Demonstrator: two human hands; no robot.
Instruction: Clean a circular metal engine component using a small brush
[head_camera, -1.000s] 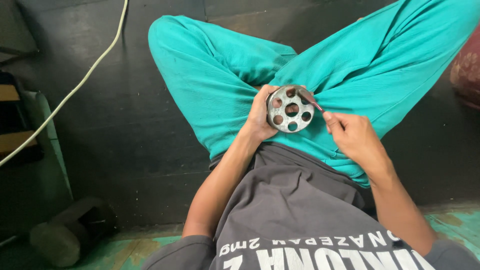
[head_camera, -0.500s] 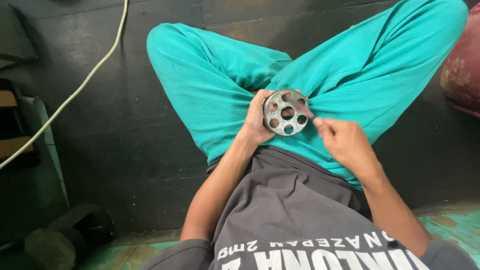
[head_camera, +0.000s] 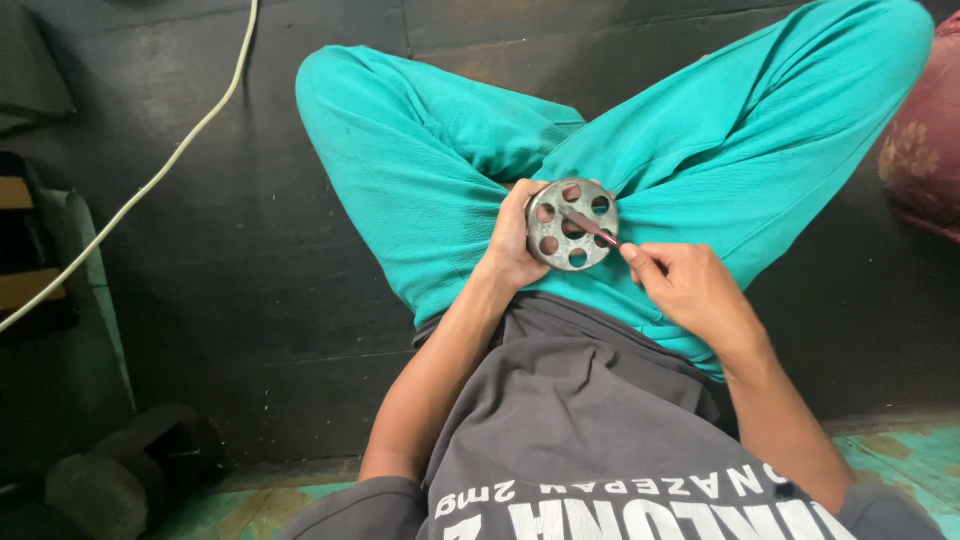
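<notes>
At the far left a pale cable (head_camera: 150, 185) runs across the dark floor (head_camera: 250, 300), and a dark block (head_camera: 120, 470) lies lower left, well apart from the hands. The person sits with legs in teal trousers (head_camera: 420, 170) spread wide.

In the middle, the left hand (head_camera: 515, 240) is closed around the left edge of a round metal disc (head_camera: 572, 224) with a ring of holes, and holds it up above the lap, its face turned to the camera. The right hand (head_camera: 690, 290) has its fingers pinched together on a thin reddish tool (head_camera: 600, 232), whose tip lies on the disc near the centre hole. At the far right a dark red cushion (head_camera: 920, 150) is at the picture's edge.

I judge that the thin tool may slip off the smooth metal if it is pressed at a slant, and then it could prick the left thumb beside it. The disc is held only at one edge, so a hard push may also turn it or drop it onto the lap.
</notes>
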